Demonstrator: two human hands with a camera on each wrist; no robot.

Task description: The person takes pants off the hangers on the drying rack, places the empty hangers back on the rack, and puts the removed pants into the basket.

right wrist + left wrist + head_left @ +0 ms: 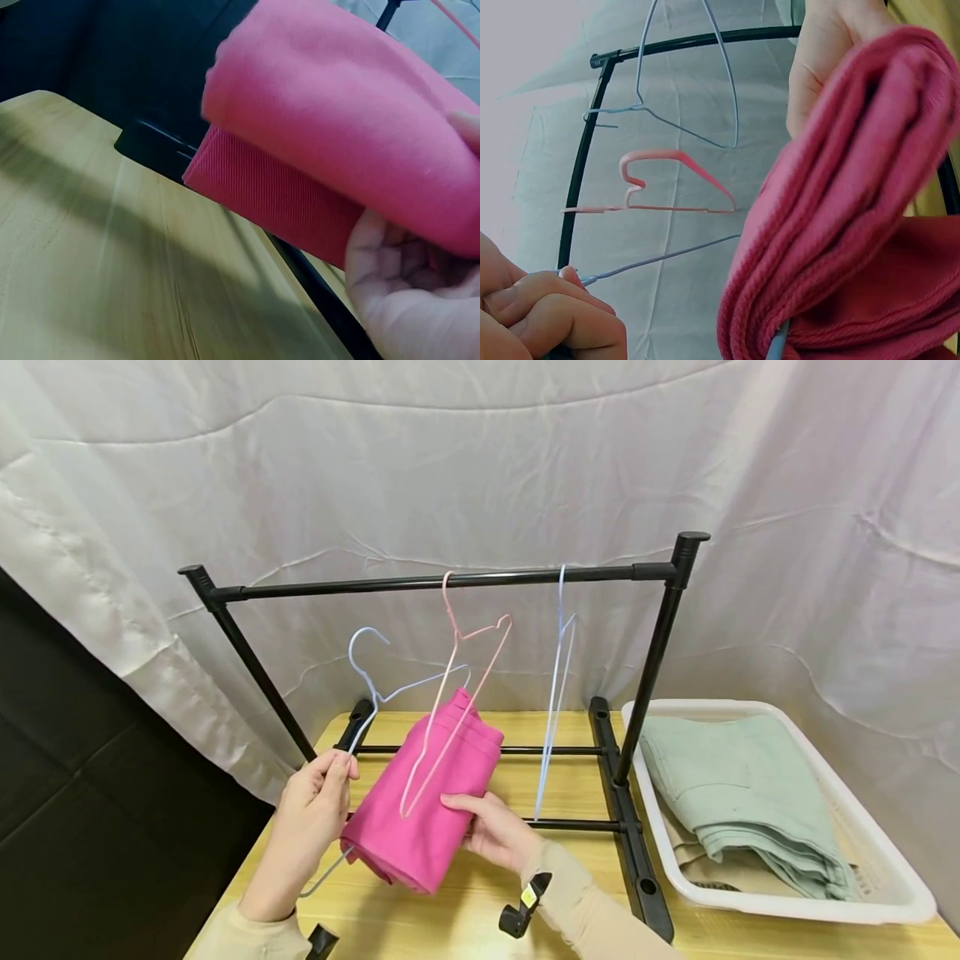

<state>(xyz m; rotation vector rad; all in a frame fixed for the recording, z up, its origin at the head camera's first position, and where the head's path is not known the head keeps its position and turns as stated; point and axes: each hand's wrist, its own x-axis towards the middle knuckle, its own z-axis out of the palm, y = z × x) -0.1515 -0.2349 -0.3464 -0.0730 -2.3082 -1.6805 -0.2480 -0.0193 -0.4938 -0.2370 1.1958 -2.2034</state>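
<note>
My left hand pinches a light blue hanger just below its hook, with the hook free of the rail. A folded pink garment hangs over the lower bar of this hanger, its layers stacked at the edge in the left wrist view. With the thumb on top and fingers curled underneath, my right hand grips the garment's near right side. A ribbed underside shows in the right wrist view. In the head view, a pink hanger on the rail partly overlaps the garment.
A black rack stands on the wooden table. Another light blue hanger hangs from its rail, right of the pink one. At the right, a white basket holds folded green cloth over beige cloth. A pale curtain hangs behind.
</note>
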